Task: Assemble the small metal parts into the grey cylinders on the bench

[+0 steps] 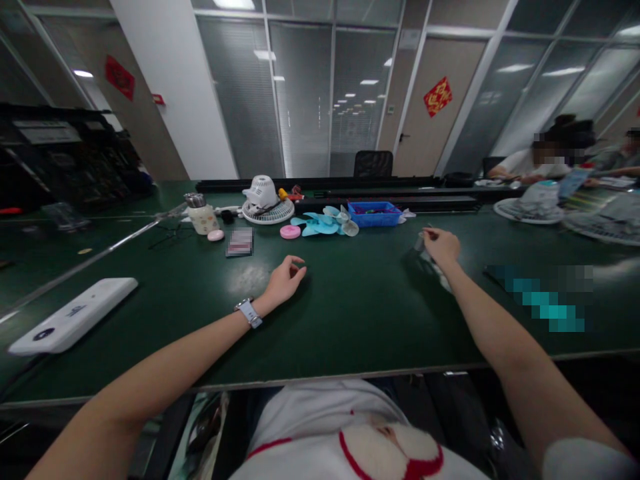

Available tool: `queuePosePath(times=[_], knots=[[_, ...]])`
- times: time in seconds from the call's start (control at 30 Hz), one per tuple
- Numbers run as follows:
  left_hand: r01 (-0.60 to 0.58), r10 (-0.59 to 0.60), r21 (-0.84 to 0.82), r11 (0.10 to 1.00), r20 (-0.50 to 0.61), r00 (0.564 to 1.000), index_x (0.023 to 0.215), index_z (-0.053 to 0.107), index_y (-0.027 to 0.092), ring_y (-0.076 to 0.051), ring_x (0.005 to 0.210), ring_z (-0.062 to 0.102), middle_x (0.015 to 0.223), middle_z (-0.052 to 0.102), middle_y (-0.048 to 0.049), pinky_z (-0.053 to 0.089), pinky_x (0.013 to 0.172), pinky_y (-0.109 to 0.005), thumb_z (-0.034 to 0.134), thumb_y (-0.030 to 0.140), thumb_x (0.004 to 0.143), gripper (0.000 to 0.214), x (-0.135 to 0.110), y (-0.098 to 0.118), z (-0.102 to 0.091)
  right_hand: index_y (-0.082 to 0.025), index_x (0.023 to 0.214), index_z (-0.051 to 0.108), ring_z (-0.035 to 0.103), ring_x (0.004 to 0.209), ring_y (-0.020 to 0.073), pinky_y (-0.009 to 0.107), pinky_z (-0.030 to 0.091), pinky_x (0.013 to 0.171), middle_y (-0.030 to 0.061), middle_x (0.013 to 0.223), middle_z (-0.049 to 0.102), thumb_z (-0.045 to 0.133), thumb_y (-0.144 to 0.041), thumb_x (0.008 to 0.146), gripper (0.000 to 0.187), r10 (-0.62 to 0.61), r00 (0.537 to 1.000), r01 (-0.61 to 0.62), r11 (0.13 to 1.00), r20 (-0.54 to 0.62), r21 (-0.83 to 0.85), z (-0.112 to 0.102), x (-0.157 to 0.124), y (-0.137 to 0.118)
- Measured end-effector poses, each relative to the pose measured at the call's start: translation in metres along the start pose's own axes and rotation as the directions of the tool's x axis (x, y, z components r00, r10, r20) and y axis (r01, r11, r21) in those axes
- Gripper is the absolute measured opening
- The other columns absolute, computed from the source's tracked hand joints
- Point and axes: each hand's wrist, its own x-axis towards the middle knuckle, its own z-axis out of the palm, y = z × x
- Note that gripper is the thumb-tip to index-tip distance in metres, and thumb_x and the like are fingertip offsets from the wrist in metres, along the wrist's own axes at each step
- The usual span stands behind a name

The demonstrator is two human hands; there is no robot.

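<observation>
My left hand (286, 280) is over the green table (345, 313), its fingers apart and slightly curled, with nothing in them; a watch (249, 313) is on that wrist. Farther right, my right hand (442, 248) is closed in a pinch. By its fingertips and under the wrist shows a pale, partly see-through thing (442, 277), mostly covered by the hand and forearm. I cannot make out what it is. Light-blue fan blades (320, 224) lie beyond my left hand, beside a pink round piece (290, 231). A blue basket (376, 221) with small parts stands behind them.
At the back left are a white fan housing (262, 191) on a fan grille, a cup (203, 219) and a blurred flat item (240, 241). A white device (75, 316) lies left, a teal item (543, 300) right. People sit at the far right near more fan parts (537, 203).
</observation>
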Motion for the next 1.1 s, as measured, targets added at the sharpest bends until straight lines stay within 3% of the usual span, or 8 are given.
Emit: queuePosePath(times=[0.3,0.47,0.83,0.97,1.1], knots=[[0.004,-0.004,0.002,1.0,0.015,1.0,0.111,0.056,0.021,-0.019,0.078,0.062,0.084,0.066,-0.0021,0.047,0.071,-0.032,0.054,0.037,0.089,0.027,-0.002,0.003,-0.002,-0.025,0.116,0.072,0.067,0.089,0.0263,0.039,0.05,0.081,0.008,0.097,0.075,0.067,-0.045,0.078,0.044,-0.042,0.999,0.04,0.997,0.033,0.065,0.012,0.001,0.014],[-0.006,0.006,-0.005,1.0,0.016,1.0,0.11,0.057,0.02,-0.019,0.079,0.063,0.086,0.066,-0.0028,0.047,0.073,-0.032,0.054,0.036,0.089,0.026,-0.002,0.003,-0.002,-0.019,0.123,0.066,0.068,0.09,0.0271,0.039,0.052,0.081,0.0117,0.101,0.075,0.071,-0.05,0.073,0.059,0.076,0.992,-0.084,0.992,0.096,0.09,0.026,0.001,0.025],[-0.018,0.017,0.015,1.0,0.029,0.999,0.108,0.06,0.02,-0.019,0.077,0.063,0.085,0.066,-0.0032,0.047,0.071,-0.032,0.055,0.035,0.089,0.025,-0.002,0.002,-0.002,-0.015,0.112,0.071,0.069,0.091,0.0287,0.04,0.053,0.081,0.0134,0.097,0.074,0.071,-0.05,0.074,0.051,0.144,0.977,-0.157,0.985,0.156,0.076,0.024,0.001,0.024],[-0.026,0.026,-0.017,1.0,0.024,0.999,0.108,0.06,0.02,-0.018,0.075,0.061,0.081,0.065,-0.0014,0.046,0.07,-0.031,0.058,0.037,0.088,0.027,-0.002,0.003,-0.002,-0.014,0.106,0.072,0.069,0.089,0.028,0.038,0.053,0.08,0.0151,0.095,0.075,0.075,-0.045,0.073,0.046,0.105,0.978,-0.148,0.958,0.181,0.246,0.018,-0.005,0.003],[-0.076,0.08,-0.076,0.994,0.038,0.996,0.111,0.061,0.021,-0.018,0.08,0.061,0.082,0.065,-0.0011,0.046,0.072,-0.031,0.061,0.048,0.086,0.037,-0.005,0.011,-0.003,-0.016,0.109,0.071,0.07,0.086,0.0241,0.035,0.055,0.078,0.0136,0.1,0.075,0.075,-0.045,0.074,0.046,-0.114,0.96,-0.036,0.856,0.256,0.515,0.018,-0.038,-0.057]])
